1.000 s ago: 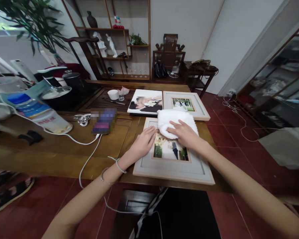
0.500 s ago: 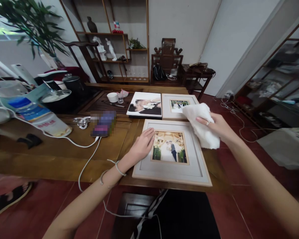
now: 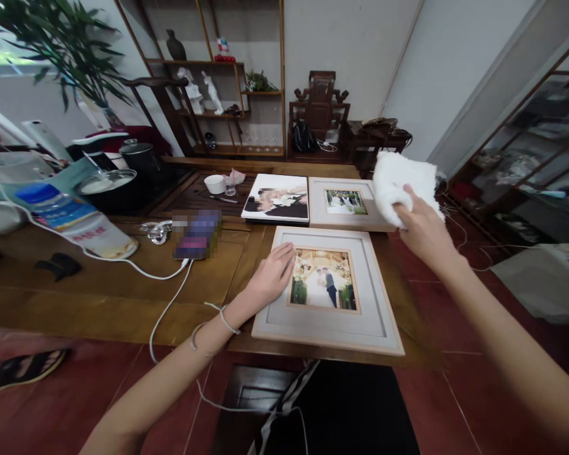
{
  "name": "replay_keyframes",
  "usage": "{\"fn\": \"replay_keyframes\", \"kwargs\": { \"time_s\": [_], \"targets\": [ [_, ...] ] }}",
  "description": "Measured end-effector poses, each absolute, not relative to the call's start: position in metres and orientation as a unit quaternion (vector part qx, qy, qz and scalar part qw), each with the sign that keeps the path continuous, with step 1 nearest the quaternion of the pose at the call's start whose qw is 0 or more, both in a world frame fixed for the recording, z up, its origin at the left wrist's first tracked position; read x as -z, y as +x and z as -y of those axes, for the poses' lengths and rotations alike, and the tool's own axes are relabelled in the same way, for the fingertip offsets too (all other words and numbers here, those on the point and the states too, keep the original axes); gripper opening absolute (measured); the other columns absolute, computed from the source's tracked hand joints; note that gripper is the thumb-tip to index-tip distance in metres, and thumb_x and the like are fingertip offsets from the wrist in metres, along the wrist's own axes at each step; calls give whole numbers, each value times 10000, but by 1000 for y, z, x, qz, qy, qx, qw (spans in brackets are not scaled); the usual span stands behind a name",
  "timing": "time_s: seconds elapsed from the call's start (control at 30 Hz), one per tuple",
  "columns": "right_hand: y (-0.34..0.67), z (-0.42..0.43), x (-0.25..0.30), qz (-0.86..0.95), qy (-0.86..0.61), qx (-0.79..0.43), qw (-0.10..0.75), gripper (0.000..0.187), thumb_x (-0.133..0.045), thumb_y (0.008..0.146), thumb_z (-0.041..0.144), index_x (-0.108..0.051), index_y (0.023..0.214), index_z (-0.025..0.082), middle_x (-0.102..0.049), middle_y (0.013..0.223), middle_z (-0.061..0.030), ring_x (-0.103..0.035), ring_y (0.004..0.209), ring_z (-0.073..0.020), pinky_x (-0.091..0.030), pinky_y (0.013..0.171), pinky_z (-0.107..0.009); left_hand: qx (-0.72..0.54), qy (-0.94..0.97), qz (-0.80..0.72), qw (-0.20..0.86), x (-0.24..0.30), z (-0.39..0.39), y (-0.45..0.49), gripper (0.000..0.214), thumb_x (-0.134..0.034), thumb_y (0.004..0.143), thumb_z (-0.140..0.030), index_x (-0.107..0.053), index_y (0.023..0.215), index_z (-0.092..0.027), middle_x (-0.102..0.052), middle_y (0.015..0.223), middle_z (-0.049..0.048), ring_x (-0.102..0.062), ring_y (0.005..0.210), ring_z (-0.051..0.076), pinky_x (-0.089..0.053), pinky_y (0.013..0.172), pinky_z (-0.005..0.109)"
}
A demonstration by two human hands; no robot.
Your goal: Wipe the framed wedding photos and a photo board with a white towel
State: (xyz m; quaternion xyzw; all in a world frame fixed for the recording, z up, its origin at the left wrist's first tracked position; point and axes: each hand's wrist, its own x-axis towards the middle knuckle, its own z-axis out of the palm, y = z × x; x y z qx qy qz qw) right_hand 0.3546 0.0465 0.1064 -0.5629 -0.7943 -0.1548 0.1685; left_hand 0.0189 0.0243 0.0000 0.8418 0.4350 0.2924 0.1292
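Note:
A light wooden picture frame (image 3: 374,322) with a wedding photo lies flat at the table's front edge. My left hand (image 3: 272,275) rests on its left side, fingers stretched out flat. To the right, my right hand (image 3: 424,227) grips a white cloth (image 3: 401,174), raised above the table's right end. Behind the first frame lies a second picture frame (image 3: 355,221) with a smaller photo, its right end partly covered by the cloth. Beside that, a photo album (image 3: 277,199) with a couple's picture on its cover sits on the table.
On the left of the table (image 3: 208,303) are a blue-capped bottle (image 3: 76,221), a phone (image 3: 196,234) on a white cable, and a lidded pot (image 3: 140,161). A white bowl (image 3: 214,184) stands at the back. A sandalled foot (image 3: 26,370) is at lower left.
My right hand has lifted the white cloth off the near frame's right edge, moving it away from me and to the right. My left hand has stayed put.

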Motion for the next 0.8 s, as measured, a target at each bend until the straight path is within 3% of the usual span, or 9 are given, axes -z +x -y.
{"fn": "replay_keyframes", "kwargs": {
  "time_s": [0.07,0.27,0.5,0.67,0.8],
  "targets": [
    [340,-45,-92,822,-534,161,117,572,-393,681,-80,-571,1189,110,-362,1464,-230,-385,1315,-371,-391,986,-548,-292,843,-433,129,-1,-24,19,373,-391,960,-252,-539,1280,-131,-524,1371,159,-423,1335,262,-411,1067,487],
    [299,-20,-64,889,-444,110,-15,673,-386,630,-106,-584,1224,141,-418,1453,-168,-311,1367,-344,-314,1035,-601,-298,839,-435,132,-1,-24,19,371,-405,956,-257,-548,1272,-126,-532,1363,160,-438,1324,264,-395,1082,485],
    [281,74,-61,897,-436,56,-41,648,-482,644,-25,-595,1242,197,-449,1434,-151,-335,1343,-391,-294,1035,-640,-299,836,-439,137,2,-25,20,374,-378,967,-252,-540,1281,-129,-516,1380,153,-423,1336,252,-378,1095,481],
    [268,138,-54,907,-422,-1,-5,715,-530,593,55,-569,1271,280,-408,1468,-112,-347,1334,-400,-342,1005,-648,-280,843,-442,125,2,-24,20,377,-352,971,-203,-527,1294,-113,-501,1394,156,-407,1346,243,-376,1101,459],
    [260,123,-53,895,-446,8,14,729,-508,574,18,-563,1276,207,-368,1490,-135,-274,1367,-407,-272,1046,-659,-256,854,-441,106,1,-24,19,381,-341,973,-186,-505,1313,-129,-486,1408,146,-387,1357,237,-383,1092,464]
  ]
}}
